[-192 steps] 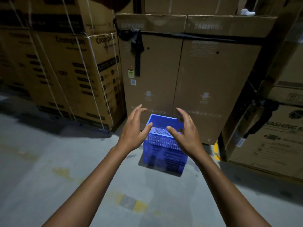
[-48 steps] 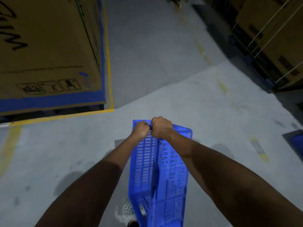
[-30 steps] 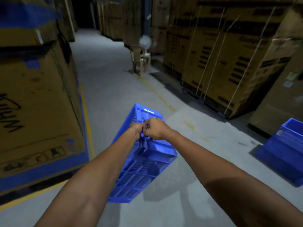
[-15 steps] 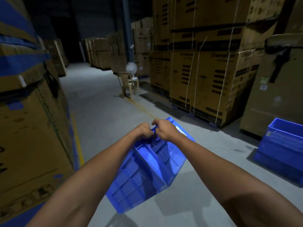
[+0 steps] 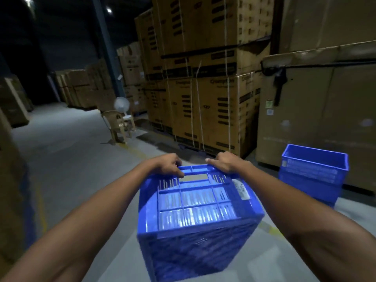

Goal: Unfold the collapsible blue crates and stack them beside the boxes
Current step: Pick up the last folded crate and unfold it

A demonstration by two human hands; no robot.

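Observation:
I hold a blue slatted crate in the air in front of me, spread out into a box shape and tilted toward me. My left hand grips the far rim at its left end and my right hand grips the same rim at its right end. A white label sits on the crate's right edge. On the floor at the right stands an unfolded blue crate, upright and open at the top, against a large cardboard box.
Tall strapped cardboard boxes line the right side of a grey concrete aisle. A plastic chair with a small fan stands by them. More boxes rise at my left, beside yellow floor lines.
The crate, flat and gripped with both hands together, has spread into a box with my hands now apart on its rim. My view has turned right toward the crate on the floor.

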